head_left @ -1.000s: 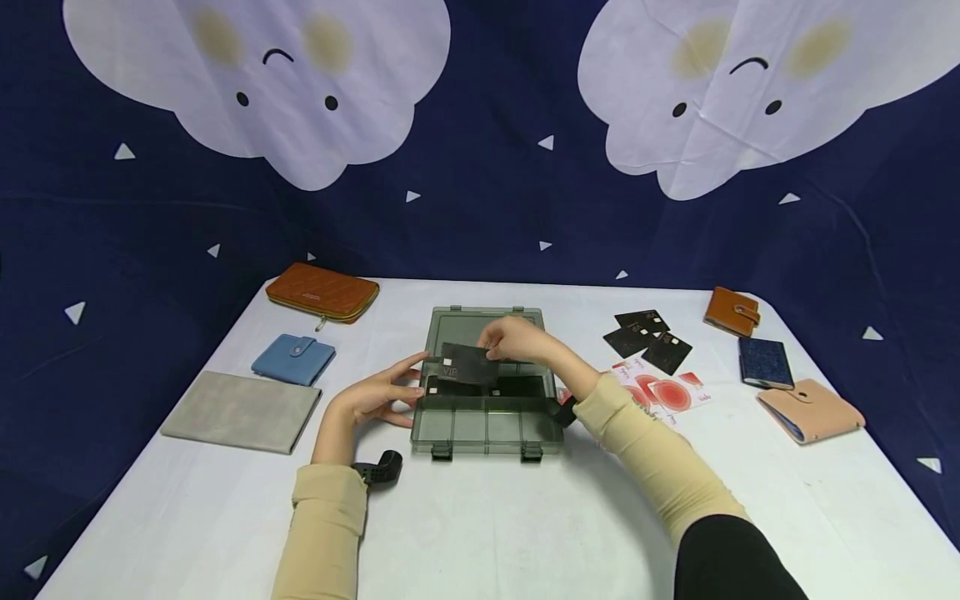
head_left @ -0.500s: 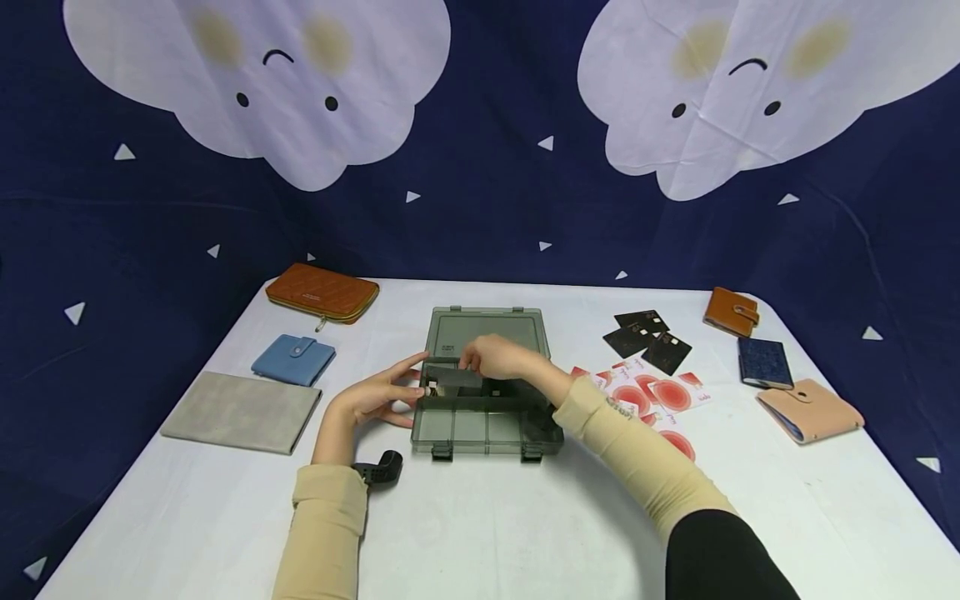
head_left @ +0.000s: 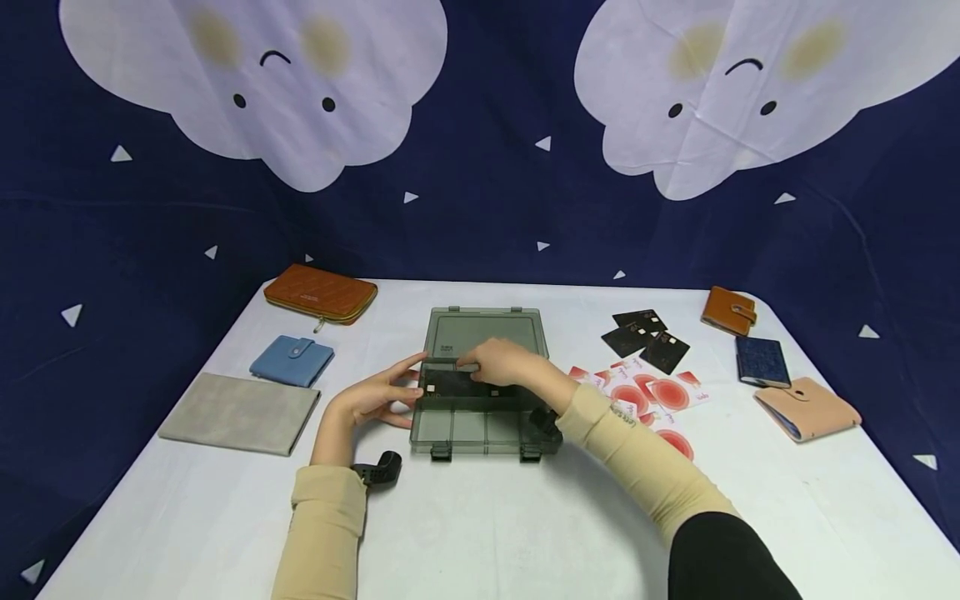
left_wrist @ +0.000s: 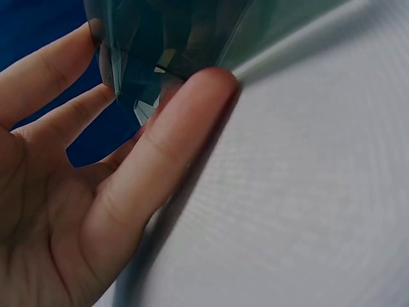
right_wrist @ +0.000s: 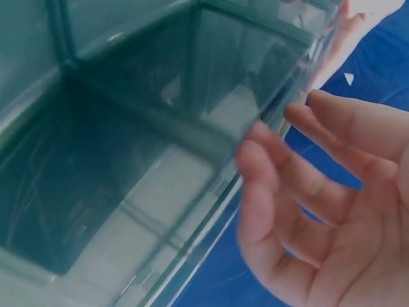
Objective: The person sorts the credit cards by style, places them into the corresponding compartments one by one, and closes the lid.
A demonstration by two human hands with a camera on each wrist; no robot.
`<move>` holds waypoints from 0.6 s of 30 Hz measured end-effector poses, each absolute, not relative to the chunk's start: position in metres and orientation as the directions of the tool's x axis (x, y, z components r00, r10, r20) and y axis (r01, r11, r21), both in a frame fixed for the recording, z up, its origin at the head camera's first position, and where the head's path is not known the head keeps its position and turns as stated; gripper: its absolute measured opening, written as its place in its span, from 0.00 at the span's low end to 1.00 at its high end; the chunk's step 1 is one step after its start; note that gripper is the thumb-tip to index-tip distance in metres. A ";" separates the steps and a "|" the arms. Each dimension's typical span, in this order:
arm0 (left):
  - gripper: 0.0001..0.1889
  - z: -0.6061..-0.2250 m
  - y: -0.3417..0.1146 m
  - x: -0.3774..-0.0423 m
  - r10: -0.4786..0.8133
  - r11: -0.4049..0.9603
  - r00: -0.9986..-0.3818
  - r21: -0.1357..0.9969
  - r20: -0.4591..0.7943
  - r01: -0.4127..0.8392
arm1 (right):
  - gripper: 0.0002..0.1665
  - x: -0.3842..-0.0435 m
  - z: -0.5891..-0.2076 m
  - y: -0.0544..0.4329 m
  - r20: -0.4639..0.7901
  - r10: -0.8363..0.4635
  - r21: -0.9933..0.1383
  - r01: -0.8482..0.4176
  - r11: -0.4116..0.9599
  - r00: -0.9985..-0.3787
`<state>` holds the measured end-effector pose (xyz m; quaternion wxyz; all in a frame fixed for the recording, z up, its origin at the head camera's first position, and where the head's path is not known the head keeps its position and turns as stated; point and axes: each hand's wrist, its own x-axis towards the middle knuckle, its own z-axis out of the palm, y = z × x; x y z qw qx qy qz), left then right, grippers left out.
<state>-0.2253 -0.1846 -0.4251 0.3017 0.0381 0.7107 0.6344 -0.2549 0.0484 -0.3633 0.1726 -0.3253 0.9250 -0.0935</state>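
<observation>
A translucent grey-green compartment box (head_left: 487, 333) lies with its lid spread open toward the back. Black cards (head_left: 450, 383) lie in its middle compartment, the left one showing a small pale square. Against the box's left side rest the straight fingers and thumb of my left hand (head_left: 378, 396); in the left wrist view the thumb (left_wrist: 172, 141) touches the clear wall. My right hand (head_left: 506, 362) is over the middle compartment, fingertips down at the left black card. The right wrist view shows its fingers (right_wrist: 259, 192) loosely bent beside the box wall, nothing held between them.
Three black cards (head_left: 663, 353) and several red-and-white cards (head_left: 667, 394) lie right of the box. Left are a brown zip wallet (head_left: 321, 292), blue wallet (head_left: 291, 360) and grey pouch (head_left: 240, 412). Far right: brown wallet (head_left: 727, 310), navy wallet (head_left: 762, 362), pink wallet (head_left: 808, 408).
My right hand has lowered the black card from above the box into the left of the middle compartment and let go of it. The left hand has stayed at the box's side.
</observation>
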 end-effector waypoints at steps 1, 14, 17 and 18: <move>0.40 -0.425 -0.185 -0.225 0.437 0.191 -0.815 0.925 -0.380 -0.329 | 0.21 -0.256 -0.362 0.051 -0.244 -0.634 -0.310 -0.560 0.768 -0.734; 0.40 -0.427 -0.185 -0.226 0.439 0.187 -0.818 0.929 -0.371 -0.321 | 0.24 -0.292 -0.358 0.147 -0.142 -0.400 -0.350 -0.332 0.876 -0.905; 0.39 -0.428 -0.185 -0.226 0.438 0.185 -0.819 0.928 -0.371 -0.322 | 0.25 -0.300 -0.369 0.173 -0.189 -0.314 -0.283 -0.255 0.925 -0.930; 0.39 -0.428 -0.185 -0.226 0.436 0.186 -0.819 0.928 -0.372 -0.322 | 0.25 -0.302 -0.372 0.180 -0.207 -0.275 -0.254 -0.220 0.942 -0.939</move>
